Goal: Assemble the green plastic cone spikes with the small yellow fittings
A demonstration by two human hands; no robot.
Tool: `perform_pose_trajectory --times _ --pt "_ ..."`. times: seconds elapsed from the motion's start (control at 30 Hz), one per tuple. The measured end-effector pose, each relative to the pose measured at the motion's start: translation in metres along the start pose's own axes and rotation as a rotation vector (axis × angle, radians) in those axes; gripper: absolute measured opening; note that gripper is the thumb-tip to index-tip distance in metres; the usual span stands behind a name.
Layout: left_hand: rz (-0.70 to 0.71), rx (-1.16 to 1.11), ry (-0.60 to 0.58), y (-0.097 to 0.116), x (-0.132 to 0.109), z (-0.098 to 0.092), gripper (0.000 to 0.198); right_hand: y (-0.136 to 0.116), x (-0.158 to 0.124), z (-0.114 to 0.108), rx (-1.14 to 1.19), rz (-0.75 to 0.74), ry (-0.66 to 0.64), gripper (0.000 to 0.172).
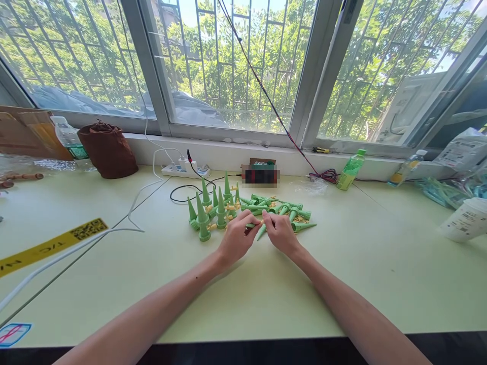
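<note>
My left hand (238, 235) is closed around a green plastic watering spike (250, 225), most of it hidden by the fingers. Touching its end, my right hand (280, 232) pinches a small yellow valve (262, 222) between thumb and finger. A green cone tip (261, 232) shows just under the right hand; I cannot tell whether it is held or lying there. To the left, several green spikes (203, 218) stand upright on their caps with yellow valves at their sides. Behind and right of my hands, more green spikes (300, 207) lie in a loose pile with yellow pieces among them.
On the pale green table (380, 284), a power strip (186, 170) and black cable sit behind the spikes. A brown bag (107, 149) stands at the back left, a green bottle (350, 170) at the back right, and a white cup (464, 220) far right. A white cable (131, 213) crosses the left side.
</note>
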State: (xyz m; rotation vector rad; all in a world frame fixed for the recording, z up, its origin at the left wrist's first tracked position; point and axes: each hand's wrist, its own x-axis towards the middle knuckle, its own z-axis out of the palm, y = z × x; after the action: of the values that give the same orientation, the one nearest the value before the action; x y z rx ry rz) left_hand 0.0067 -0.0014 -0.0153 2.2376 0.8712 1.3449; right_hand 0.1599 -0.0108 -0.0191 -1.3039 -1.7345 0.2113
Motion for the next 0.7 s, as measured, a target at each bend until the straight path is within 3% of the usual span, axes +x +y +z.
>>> perform_pose_trajectory --times 0.33,0.7 --pt "0.044 0.073 -0.014 -0.004 -0.001 0.001 0.013 0.002 0.001 0.003 -0.026 0.045 -0.034 0.051" --pt "-0.035 0.056 -0.073 -0.001 -0.002 0.002 0.012 0.012 0.001 0.005 -0.049 0.092 -0.016 0.056"
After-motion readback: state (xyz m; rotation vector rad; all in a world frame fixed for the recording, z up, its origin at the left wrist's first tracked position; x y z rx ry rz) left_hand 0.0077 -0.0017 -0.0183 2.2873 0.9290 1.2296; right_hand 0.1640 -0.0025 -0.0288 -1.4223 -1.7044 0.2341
